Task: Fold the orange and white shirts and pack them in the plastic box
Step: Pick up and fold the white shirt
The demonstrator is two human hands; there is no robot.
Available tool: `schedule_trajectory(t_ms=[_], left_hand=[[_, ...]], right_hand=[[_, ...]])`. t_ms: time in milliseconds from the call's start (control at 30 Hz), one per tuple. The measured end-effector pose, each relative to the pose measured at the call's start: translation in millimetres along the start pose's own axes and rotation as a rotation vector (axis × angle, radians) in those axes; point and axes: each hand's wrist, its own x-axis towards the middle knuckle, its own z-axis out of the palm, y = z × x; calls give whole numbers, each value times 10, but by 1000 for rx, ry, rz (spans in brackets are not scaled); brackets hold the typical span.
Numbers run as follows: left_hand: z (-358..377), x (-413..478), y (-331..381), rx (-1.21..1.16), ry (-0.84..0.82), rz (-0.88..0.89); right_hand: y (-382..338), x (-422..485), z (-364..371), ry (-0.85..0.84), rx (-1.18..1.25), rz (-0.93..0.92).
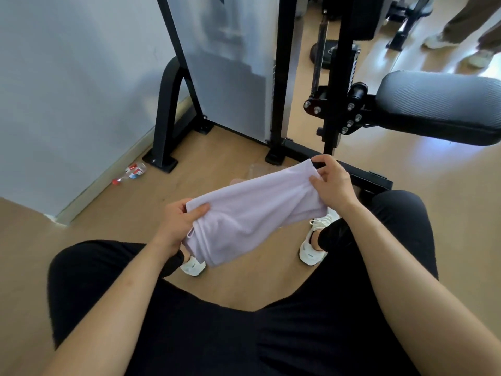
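Note:
A folded white shirt point(252, 210) hangs stretched in the air between my two hands, above my feet and the wooden floor. My left hand point(181, 221) grips its near left end, thumb on top. My right hand point(329, 183) pinches its far right end between thumb and fingers. Behind the shirt on the floor a clear plastic box point(257, 170) shows faintly, with a bit of orange cloth point(236, 181) at its near edge; most of both is hidden by the shirt.
I sit with black-trousered legs point(379, 253) apart, white shoes point(311, 252) on the floor. A black gym machine frame point(279, 104) with a padded arm point(439, 107) stands ahead. A plastic bottle point(130, 172) lies by the wall. Another person's legs point(466, 28) are far right.

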Motion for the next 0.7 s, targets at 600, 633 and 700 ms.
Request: schedule_trajectory(t_ms=[600,633,700], left_hand=[[264,10,-43,-125,17,-83],[301,-11,-25,-130,16,-77],[384,-46,4,-159,13,-69]], right_hand=[[-360,-603,827,-222,-181,-531],[-384,-639,877,-239,-160,-538],[-421,-711,965,-281,-107,-531]])
